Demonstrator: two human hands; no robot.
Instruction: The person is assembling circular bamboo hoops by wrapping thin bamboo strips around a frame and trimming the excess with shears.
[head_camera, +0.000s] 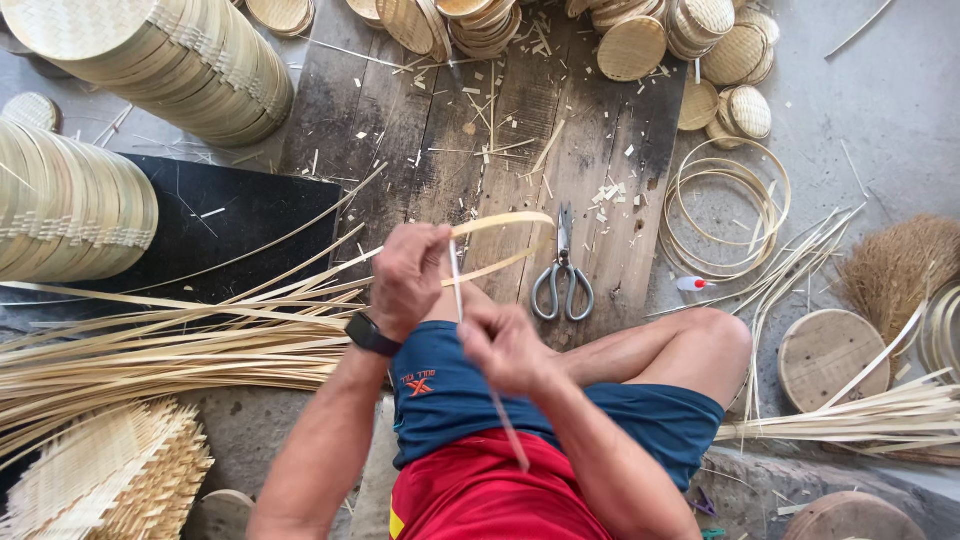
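1. A thin bamboo strip (497, 243), bent into a loop, sits above the person's knee, just left of the scissors (562, 275).
2. The left hand (408, 277) is closed on the loop's near end, fingers curled round it.
3. The right hand (502, 347), below and left of the scissors, pinches a narrow sliver (457, 285) that runs up to the left hand and trails down over the shorts.
4. The scissors lie shut on dark wooden planks (420, 130), handles toward the person.
5. Right of the scissors lie coiled bamboo hoops (728, 205) and a small white bottle (691, 284) with a red cap.
6. Far left of the scissors, long strips (150, 350) fan across the floor, with stacked woven lids (70, 205) above them.
7. Further right of the scissors are a round wooden disc (830, 355) and a brush (900, 262).
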